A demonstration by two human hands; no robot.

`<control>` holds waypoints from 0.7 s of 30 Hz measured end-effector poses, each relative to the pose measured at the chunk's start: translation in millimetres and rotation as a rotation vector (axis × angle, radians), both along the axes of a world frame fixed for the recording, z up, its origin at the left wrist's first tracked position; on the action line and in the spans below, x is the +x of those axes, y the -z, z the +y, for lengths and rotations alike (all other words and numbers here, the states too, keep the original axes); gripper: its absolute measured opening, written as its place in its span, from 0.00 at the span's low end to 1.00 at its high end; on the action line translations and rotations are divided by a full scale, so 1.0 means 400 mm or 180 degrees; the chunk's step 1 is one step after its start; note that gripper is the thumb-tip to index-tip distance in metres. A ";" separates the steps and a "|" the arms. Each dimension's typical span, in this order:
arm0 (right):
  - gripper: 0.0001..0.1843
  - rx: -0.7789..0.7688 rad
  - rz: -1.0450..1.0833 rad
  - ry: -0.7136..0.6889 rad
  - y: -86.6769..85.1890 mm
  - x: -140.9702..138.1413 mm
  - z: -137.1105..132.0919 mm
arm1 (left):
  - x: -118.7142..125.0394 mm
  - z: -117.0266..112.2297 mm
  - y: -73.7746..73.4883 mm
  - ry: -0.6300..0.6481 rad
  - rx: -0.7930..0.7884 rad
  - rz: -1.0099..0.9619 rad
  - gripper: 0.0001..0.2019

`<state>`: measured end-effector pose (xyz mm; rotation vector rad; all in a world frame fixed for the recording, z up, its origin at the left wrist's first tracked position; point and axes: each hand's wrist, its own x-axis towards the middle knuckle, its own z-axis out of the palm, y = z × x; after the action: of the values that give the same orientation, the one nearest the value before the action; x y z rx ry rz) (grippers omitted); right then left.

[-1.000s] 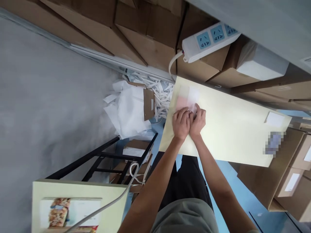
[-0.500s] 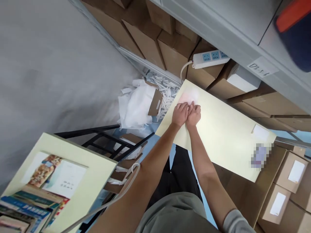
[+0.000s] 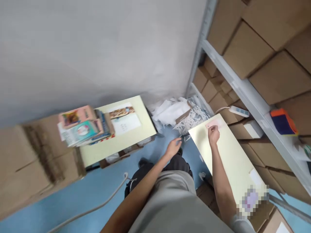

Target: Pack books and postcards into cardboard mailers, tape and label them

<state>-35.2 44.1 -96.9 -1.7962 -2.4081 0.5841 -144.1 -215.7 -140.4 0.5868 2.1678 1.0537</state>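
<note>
My left hand (image 3: 173, 147) is held off the tabletop, over the blue floor between the two tables. Its fingers are partly stretched out, with nothing visible in them. At the far end of the pale yellow tabletop (image 3: 227, 152), my right hand (image 3: 213, 134) has its fingers curled together beside a thin pinkish sheet (image 3: 210, 124). Whether those fingers pinch the sheet or something small, I cannot tell. Further down the same tabletop lie a white slip (image 3: 255, 177) and a blurred-out purple item (image 3: 250, 200).
A second pale table (image 3: 104, 153) to the left bears stacked books (image 3: 82, 127) and a white sheet (image 3: 126, 124). Shredded paper (image 3: 194, 115) is heaped in the corner. Shelves of cardboard boxes (image 3: 250, 48) and a power strip (image 3: 239, 111) line the right. A cable (image 3: 97, 207) crosses the lower left.
The view has swung left, bringing in more of the book table. My hands have parted: the left has moved left off the tabletop, while the right stays by the pinkish sheet.
</note>
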 end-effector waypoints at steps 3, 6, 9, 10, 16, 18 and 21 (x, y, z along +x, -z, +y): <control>0.11 -0.0120 0.0382 -0.0552 0.024 -0.047 -0.291 | -0.144 -0.334 -0.005 -0.1202 -0.0117 -0.0046 0.15; 0.04 -0.0798 0.0550 -0.1379 0.047 -0.121 -0.588 | -0.248 -0.665 -0.026 -0.2226 -0.0084 0.0048 0.17; 0.06 -0.1246 0.0710 -0.2118 0.037 -0.245 -0.860 | -0.304 -0.956 -0.058 -0.3334 0.0059 0.0312 0.17; 0.08 -0.1331 0.0768 -0.2338 0.027 -0.294 -0.944 | -0.316 -1.040 -0.067 -0.3667 0.0028 0.0423 0.17; 0.11 -0.1888 0.1012 -0.3561 -0.046 -0.567 -1.373 | -0.381 -1.353 -0.073 -0.4207 -0.0815 0.0651 0.40; 0.10 -0.2001 0.0967 -0.3876 -0.063 -0.622 -1.480 | -0.397 -1.382 -0.061 -0.3794 -0.1481 0.0232 0.52; 0.10 -0.2058 0.0903 -0.4198 -0.077 -0.664 -1.596 | -0.411 -1.392 -0.048 -0.3242 -0.2091 -0.0098 0.53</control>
<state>-301.0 -594.5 -66.0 0.1896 -3.0304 1.6463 -308.6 -772.3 -121.1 -0.9102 2.5944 0.6692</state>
